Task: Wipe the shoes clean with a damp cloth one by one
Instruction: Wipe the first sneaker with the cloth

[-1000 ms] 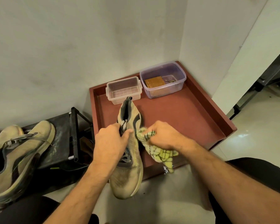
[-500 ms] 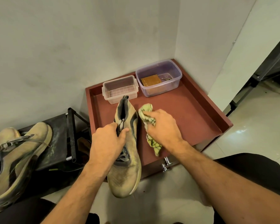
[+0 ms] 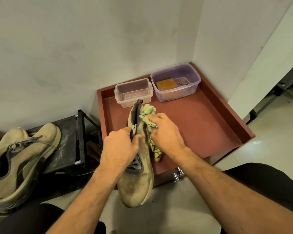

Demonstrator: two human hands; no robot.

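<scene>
The big red tray [image 3: 201, 132] sits in the corner by the wall, and it holds your washing things – likely so drips stay inside it. To your left is a dark rack [image 3: 66, 146] with more dusty shoes [image 3: 20, 157] on it, waiting for their turn.

At the back of the tray stand two plastic boxes side by side. The purple tub [image 3: 175, 81] has a brown block in it, maybe soap, though that is hard to tell. The clear box [image 3: 134, 92] looks empty from here.

You hold one tan shoe [image 3: 137, 183] over the front edge of the tray, toe pointing at you, heel up and away. Your left hand [image 3: 120, 149] has its fingers curled tight around the tongue and laces. I think you grip it there so the shoe stays still while the side gets rubbed.

Your right hand [image 3: 166, 130] has its fingers wrapped around the green cloth [image 3: 148, 115], pressing it against the right side of the shoe near the heel. One end of the cloth hangs down by the shoe.

The toe looks grey and dirty – so this shoe is not done yet, and the ones on the rack come after.
</scene>
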